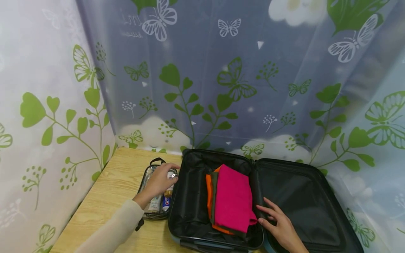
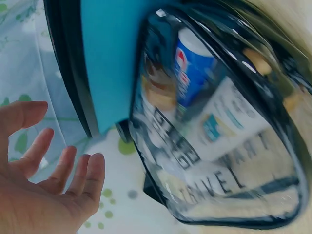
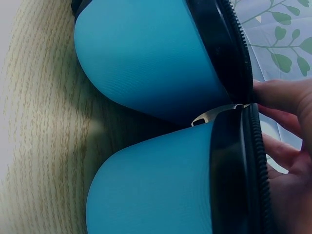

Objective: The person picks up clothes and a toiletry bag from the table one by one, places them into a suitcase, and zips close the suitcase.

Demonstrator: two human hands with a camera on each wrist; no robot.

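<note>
**A:** Where's the clear toiletry pouch (image 1: 157,193)?

**B:** On the wooden table (image 1: 104,196), touching the outer wall of the open blue suitcase (image 1: 190,196), on its left. Left hand (image 1: 158,181) sits on top of it. Head view has the fingers draped over the top items; left wrist view shows them straight and spread, curled round nothing. I read it as relaxed, resting, not gripping.

**A:** Contents?

**B:** Left wrist view shows one blue-and-white tube (image 2: 192,73) and one white bottle or tube (image 2: 229,122), with "TRAVEL" printed on the pouch wall. There's a brownish item or two more (blurred, can't count them firmly).

**A:** Right hand?

**B:** Right hand (image 1: 280,225) is flat at the hinge line between the two shells, fingers extended, just beside the clothes. It holds nothing. My guess is it's steadying the case so it stays splayed flat.

**A:** Clothes count?

**B:** One folded stack in the left shell. Three layers show: magenta garment (image 1: 234,196) on top, a dark olive one (image 1: 214,182) under it, an orange one (image 1: 209,195) at the bottom. Right shell shows only black lining.

**A:** Surroundings?

**B:** Plastic curtains (image 1: 221,88) with a green leaf and butterfly print hang on three sides.
</note>
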